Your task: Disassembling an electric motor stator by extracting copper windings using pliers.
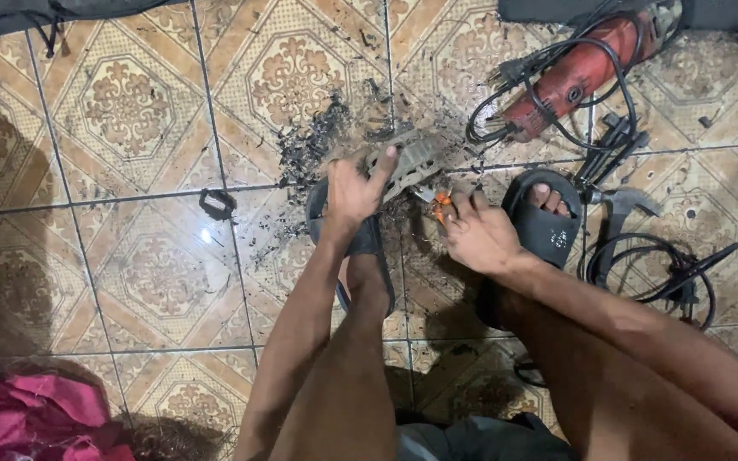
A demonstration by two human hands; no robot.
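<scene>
Left hand (354, 192): fingers clamped on the grey metal plate (410, 159), pinning it to the tiled floor (147, 196)
Right hand (478, 232): closed around orange-handled pliers (439, 205) just beside the plate
Plate: between two sandalled feet, amid dark debris (313, 141)
Nearby: red power tool (574, 72), hammer (617, 209), cables

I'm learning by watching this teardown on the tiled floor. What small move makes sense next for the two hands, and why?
Probably close the orange-handled pliers on the near edge of the grey metal part and pull. The left hand already pins that part to the tile floor, the right hand holds the pliers with their tip at it, and dark debris lies around.
</scene>
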